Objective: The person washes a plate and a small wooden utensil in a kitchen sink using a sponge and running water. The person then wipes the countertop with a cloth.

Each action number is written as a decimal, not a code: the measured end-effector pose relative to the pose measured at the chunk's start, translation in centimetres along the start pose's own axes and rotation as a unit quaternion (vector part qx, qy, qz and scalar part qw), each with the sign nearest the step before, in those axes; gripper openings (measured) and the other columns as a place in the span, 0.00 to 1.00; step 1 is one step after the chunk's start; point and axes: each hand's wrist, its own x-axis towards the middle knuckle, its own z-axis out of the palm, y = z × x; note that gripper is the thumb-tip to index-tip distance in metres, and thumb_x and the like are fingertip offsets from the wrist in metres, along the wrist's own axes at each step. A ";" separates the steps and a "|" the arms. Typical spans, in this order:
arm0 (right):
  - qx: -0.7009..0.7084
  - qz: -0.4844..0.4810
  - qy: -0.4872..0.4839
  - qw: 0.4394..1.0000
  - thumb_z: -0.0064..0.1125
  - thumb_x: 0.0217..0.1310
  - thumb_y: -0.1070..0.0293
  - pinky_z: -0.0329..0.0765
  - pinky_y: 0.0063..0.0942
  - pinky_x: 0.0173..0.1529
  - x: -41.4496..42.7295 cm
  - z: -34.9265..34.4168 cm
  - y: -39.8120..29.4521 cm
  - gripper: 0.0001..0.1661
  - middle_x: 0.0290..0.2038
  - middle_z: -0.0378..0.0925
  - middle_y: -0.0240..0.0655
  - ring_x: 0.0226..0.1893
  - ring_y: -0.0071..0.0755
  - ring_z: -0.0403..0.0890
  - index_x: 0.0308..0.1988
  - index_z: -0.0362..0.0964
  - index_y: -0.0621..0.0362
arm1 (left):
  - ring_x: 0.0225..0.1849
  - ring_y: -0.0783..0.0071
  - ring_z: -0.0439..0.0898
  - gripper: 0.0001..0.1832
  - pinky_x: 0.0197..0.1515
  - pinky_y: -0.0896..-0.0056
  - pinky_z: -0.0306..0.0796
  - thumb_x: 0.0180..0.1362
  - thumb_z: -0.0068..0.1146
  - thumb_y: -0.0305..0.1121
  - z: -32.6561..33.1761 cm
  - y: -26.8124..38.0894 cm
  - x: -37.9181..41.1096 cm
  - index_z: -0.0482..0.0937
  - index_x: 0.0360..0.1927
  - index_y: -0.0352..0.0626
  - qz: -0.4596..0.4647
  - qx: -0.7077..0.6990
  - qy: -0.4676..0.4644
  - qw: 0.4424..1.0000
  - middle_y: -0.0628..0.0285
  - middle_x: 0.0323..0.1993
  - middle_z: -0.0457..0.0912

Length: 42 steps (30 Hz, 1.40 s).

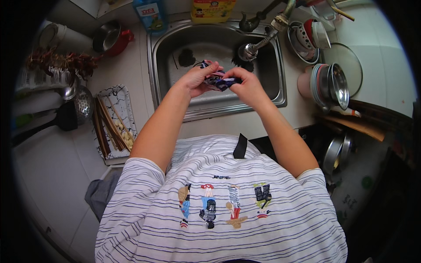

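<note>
Over the stainless steel sink point(200, 102), a bunched, dark patterned cloth point(215, 80) is held between both hands. My left hand point(200, 78) grips its left end, with the thumb on top. Its right end, dark blue and white, is pinched between the thumb and fingers of my right hand point(244, 83). Behind the hands, the flexible metal faucet spout point(249, 52) points down into the basin. Dark round shapes lie in the basin, one a sink drain or strainer point(186, 58); the other is partly hidden under the spout.
Chopsticks and garlic cloves lie on a marbled tray point(126, 95) at the left, near a red-handled pot point(110, 39). A blue detergent bottle point(151, 16) and yellow package point(212, 11) stand behind the sink. Stacked bowls point(324, 82), a glass lid point(357, 65) and a stove with a pan point(333, 154) are at right.
</note>
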 end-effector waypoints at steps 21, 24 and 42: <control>-0.455 -0.382 0.107 0.797 0.59 0.47 0.66 0.71 0.26 0.35 4.5 -1.7 -2.9 0.13 0.35 0.75 0.26 0.34 0.30 0.77 0.38 0.70 0.48 | 0.32 0.71 0.82 0.14 0.35 0.72 0.78 0.50 0.69 0.36 6.1 6.8 -3.2 0.81 0.35 0.36 -0.156 0.462 -0.146 0.861 0.58 0.31 0.84; -0.511 -0.303 0.083 0.800 0.60 0.45 0.66 0.74 0.25 0.30 4.8 -0.7 -2.3 0.09 0.30 0.77 0.27 0.29 0.31 0.79 0.31 0.70 0.50 | 0.31 0.70 0.82 0.14 0.35 0.71 0.77 0.49 0.67 0.34 5.1 6.5 -1.6 0.81 0.36 0.37 -0.162 0.536 -0.107 0.822 0.57 0.30 0.83; 0.033 0.068 0.011 0.997 0.61 0.48 0.75 0.76 0.29 0.51 2.1 1.5 2.1 0.28 0.46 0.78 0.44 0.44 0.36 0.81 0.52 0.69 0.65 | 0.34 0.62 0.83 0.28 0.34 0.64 0.76 0.54 0.57 0.34 0.6 0.8 -0.1 0.72 0.61 0.58 0.253 0.761 0.113 0.587 0.59 0.30 0.81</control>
